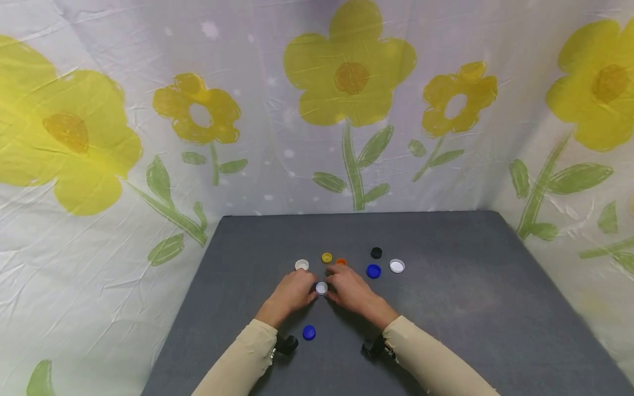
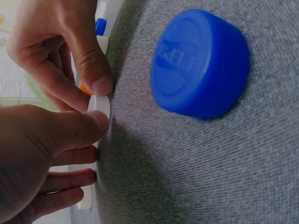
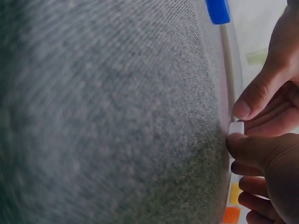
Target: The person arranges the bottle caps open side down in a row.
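Observation:
A small white bottle cap [image 1: 322,288], ribbed on its side in the left wrist view, stands on the dark table between the two hands. My right hand [image 1: 350,290] pinches it from the right; in the right wrist view the thumb [image 3: 237,142] lies at its edge. On the other side my left hand [image 1: 293,292] reaches in with extended fingers. A narrow gap shows between its thumb [image 3: 244,109] and the cap in the right wrist view. Nearer the body sits a blue bottle cap [image 2: 201,63] with raised lettering. The fingertips behind the white cap are partly hidden.
Beyond the hands lie a white cap [image 1: 301,264], a yellow cap [image 1: 327,257] and a partly covered orange cap [image 1: 340,262]. Farther right are a black cap [image 1: 376,253], a blue cap [image 1: 373,271] and a larger white lid [image 1: 397,266]. A flowered curtain [image 1: 267,137] surrounds the table.

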### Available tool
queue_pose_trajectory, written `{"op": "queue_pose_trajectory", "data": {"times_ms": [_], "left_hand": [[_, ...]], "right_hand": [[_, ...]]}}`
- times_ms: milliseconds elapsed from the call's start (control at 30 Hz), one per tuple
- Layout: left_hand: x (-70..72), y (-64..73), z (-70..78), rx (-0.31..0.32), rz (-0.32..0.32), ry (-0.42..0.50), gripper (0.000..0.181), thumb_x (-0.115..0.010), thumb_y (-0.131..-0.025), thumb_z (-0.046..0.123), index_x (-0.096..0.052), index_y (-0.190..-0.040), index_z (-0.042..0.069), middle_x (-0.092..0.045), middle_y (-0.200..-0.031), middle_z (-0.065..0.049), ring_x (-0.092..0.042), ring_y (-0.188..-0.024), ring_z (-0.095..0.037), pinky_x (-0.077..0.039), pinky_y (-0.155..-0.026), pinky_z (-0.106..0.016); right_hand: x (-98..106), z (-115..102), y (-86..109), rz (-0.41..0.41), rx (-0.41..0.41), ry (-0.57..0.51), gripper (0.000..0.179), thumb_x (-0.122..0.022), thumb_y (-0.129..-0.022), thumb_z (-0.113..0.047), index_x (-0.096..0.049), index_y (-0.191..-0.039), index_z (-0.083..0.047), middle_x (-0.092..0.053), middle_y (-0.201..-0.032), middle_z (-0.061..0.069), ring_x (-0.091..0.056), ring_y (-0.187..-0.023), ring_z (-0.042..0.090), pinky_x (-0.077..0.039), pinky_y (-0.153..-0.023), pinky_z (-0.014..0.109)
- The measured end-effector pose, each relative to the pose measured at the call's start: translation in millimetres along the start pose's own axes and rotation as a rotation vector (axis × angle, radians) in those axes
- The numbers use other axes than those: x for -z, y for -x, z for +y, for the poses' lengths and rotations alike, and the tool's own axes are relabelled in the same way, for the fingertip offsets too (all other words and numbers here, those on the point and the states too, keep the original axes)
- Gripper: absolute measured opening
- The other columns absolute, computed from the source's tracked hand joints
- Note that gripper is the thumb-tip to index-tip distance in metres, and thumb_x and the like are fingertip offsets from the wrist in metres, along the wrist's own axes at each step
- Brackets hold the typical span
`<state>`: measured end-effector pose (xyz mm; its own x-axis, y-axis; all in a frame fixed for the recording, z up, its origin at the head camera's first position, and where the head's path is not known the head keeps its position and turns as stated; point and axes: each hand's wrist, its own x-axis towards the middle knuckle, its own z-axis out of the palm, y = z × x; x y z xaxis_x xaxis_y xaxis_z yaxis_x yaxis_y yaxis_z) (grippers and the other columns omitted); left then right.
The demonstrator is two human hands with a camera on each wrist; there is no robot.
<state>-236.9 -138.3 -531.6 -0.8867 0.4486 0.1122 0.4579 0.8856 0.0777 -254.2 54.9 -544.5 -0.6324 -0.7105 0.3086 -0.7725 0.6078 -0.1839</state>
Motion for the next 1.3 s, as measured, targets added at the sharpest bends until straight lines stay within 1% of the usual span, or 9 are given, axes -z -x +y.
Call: {"op": "queue_pose_trajectory", "data": {"times_ms": [200,333,433,600,767,1000,1167,1300], "left_hand": [[-4.6,0.3,-0.6,-0.011,0.020,-0.002,0.015,-0.081,-0.084,0.027,-0.071,-0.078,0.018,-0.069,-0.076,-0.004,-0.069,-0.073,-0.027,-0.054,-0.062,-0.045],[-6.4,0.6,-1.0,-0.023,0.039,-0.001,0.013,-0.080,-0.084,0.028,-0.072,-0.078,0.020,-0.069,-0.075,-0.002,-0.069,-0.073,-0.026,-0.054,-0.062,-0.045],[-4.6,1.3,-0.2,-0.034,0.055,-0.004,0.013,-0.079,-0.085,0.028,-0.072,-0.079,0.020,-0.070,-0.075,-0.003,-0.069,-0.073,-0.027,-0.054,-0.062,-0.045],[2.1,2.6,1.5,-0.050,0.069,-0.005,0.010,-0.079,-0.086,0.026,-0.073,-0.081,0.020,-0.070,-0.075,-0.003,-0.069,-0.072,-0.027,-0.054,-0.062,-0.045],[10.1,4.0,3.7,-0.068,0.081,-0.026,0.011,-0.078,-0.087,0.027,-0.073,-0.082,0.019,-0.069,-0.073,-0.003,-0.069,-0.069,-0.025,-0.054,-0.062,-0.044],[23.2,7.7,8.9,-0.091,0.107,-0.019,0.008,-0.078,-0.087,0.024,-0.072,-0.082,0.019,-0.068,-0.072,0.001,-0.067,-0.068,-0.021,-0.053,-0.060,-0.040],[32.0,9.2,12.1,-0.112,0.132,-0.011,0.008,-0.079,-0.085,0.022,-0.072,-0.084,0.019,-0.069,-0.075,0.001,-0.067,-0.068,-0.020,-0.053,-0.060,-0.040],[37.8,10.9,12.8,-0.129,0.144,0.001,0.007,-0.078,-0.087,0.023,-0.073,-0.088,0.019,-0.071,-0.078,0.003,-0.067,-0.070,-0.017,-0.054,-0.063,-0.038]], "right_hand": [[-2,-2,1.0,0.005,-0.003,0.011,0.015,-0.081,-0.085,-0.022,-0.077,-0.092,-0.009,-0.067,-0.118,0.013,-0.064,-0.111,0.029,-0.049,-0.099,0.044],[0,-4,2.2,-0.001,-0.023,-0.017,0.014,-0.081,-0.085,-0.020,-0.078,-0.093,-0.010,-0.067,-0.119,0.013,-0.063,-0.112,0.029,-0.048,-0.100,0.044],[3,-4,2.7,0.004,-0.026,-0.027,0.014,-0.080,-0.085,-0.020,-0.078,-0.094,-0.010,-0.067,-0.120,0.013,-0.063,-0.114,0.029,-0.048,-0.101,0.044],[8,-4,2.7,0.043,-0.008,-0.050,0.014,-0.081,-0.084,-0.018,-0.078,-0.094,-0.009,-0.067,-0.122,0.016,-0.063,-0.115,0.030,-0.049,-0.100,0.044],[16,-5,3.9,0.080,0.007,-0.082,0.015,-0.081,-0.082,-0.015,-0.077,-0.094,-0.008,-0.067,-0.123,0.018,-0.063,-0.117,0.032,-0.049,-0.100,0.045],[25,-8,7.3,0.118,0.003,-0.071,0.015,-0.080,-0.082,-0.016,-0.077,-0.094,-0.008,-0.067,-0.125,0.017,-0.063,-0.118,0.030,-0.049,-0.100,0.043],[33,-10,9.6,0.134,-0.009,-0.059,0.021,-0.080,-0.083,-0.018,-0.077,-0.100,-0.006,-0.065,-0.129,0.015,-0.061,-0.121,0.031,-0.048,-0.103,0.044],[39,-12,10.7,0.138,-0.013,-0.087,0.023,-0.079,-0.084,-0.019,-0.077,-0.104,-0.007,-0.065,-0.131,0.014,-0.060,-0.123,0.031,-0.046,-0.105,0.043]]}}
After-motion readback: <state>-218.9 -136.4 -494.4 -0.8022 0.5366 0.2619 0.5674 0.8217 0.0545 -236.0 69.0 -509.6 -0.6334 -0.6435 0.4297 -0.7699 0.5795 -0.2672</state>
